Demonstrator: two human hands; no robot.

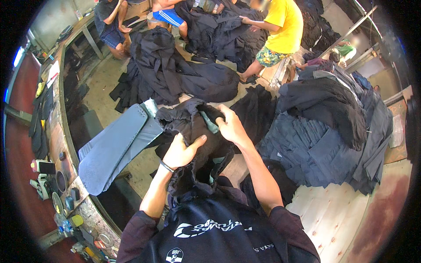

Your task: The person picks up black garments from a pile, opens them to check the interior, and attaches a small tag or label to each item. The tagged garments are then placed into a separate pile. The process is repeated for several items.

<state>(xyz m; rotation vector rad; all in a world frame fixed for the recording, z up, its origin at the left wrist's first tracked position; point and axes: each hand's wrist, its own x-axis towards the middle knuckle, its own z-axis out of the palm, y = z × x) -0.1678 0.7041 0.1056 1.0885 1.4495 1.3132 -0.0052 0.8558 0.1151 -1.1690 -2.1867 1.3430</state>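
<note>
In front of my chest I hold a dark black garment (190, 118), bunched up with its edge rolled open. My left hand (182, 152) grips its near left side, thumb on top of the cloth. On the right side, my right hand (231, 127) pinches the edge beside a grey-green inner piece (209, 122). Part of the cloth hangs down toward my lap, where folds hide its shape. Just left of the garment are long, rounded grey-blue panels (115, 147), one overlapping another.
A big heap of dark cut cloth (315, 140) lies to the right. More black fabric (171, 74) is piled ahead. A person in a yellow shirt (285, 26) handles cloth; other people sit beyond. A curved wooden bench (66, 144) on the left carries tape rolls and small items.
</note>
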